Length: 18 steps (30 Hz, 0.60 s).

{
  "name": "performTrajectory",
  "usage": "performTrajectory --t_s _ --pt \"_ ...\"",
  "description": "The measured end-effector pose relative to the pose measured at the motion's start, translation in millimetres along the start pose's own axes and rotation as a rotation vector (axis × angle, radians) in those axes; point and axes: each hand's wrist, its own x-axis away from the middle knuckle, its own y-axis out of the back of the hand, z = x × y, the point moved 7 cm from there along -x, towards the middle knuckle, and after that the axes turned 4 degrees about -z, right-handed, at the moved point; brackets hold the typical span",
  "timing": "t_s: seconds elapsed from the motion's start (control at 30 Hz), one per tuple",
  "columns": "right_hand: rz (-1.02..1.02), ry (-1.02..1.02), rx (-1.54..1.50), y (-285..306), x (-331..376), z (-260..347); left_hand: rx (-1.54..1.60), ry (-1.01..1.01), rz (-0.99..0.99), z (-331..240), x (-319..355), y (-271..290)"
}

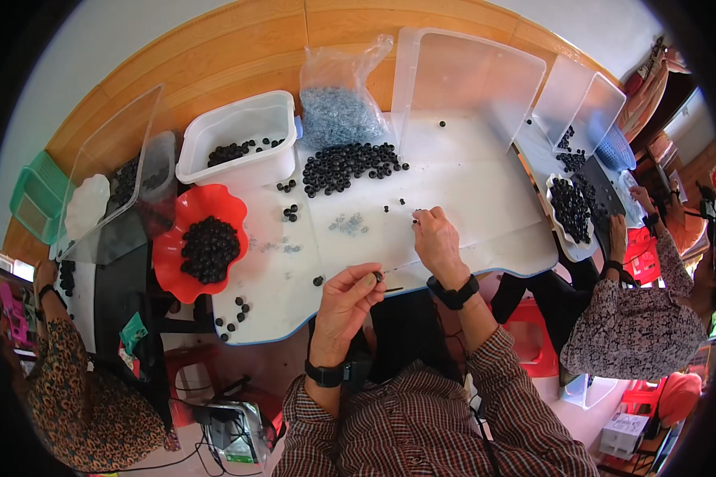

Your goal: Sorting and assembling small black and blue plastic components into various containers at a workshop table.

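Note:
Near the table's front edge my left hand point(344, 303) is closed, with a small round black piece point(378, 277) pinched between thumb and fingertips. Farther forward and to the right, my right hand point(440, 245) pinches its fingers together just over the white tabletop point(485, 199); what they hold is too small to make out. A pair of tiny black parts point(387, 209) lies left of its fingertips. Beyond them spreads a pile of round black pieces point(342, 168). Scattered small clear bits point(348, 224) lie left of centre, and one black piece point(318, 281) sits near my left hand.
A red scalloped bowl point(167, 266) of black pieces stands at the left. Behind are a white tub point(235, 168), a bag of clear bits point(338, 115) and a translucent bin point(469, 79). People work at either side: a patterned sleeve point(75, 358) at left, another person point(636, 326) at right.

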Motion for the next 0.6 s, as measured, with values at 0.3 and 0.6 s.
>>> performTrajectory --t_s 0.3,0.6 --pt "0.070 -0.179 -0.522 16 13 9 0.061 -0.020 0.019 -2 5 -8" --pt "0.176 -0.314 -1.135 40 45 57 0.083 -0.064 -0.071 -9 7 -14"
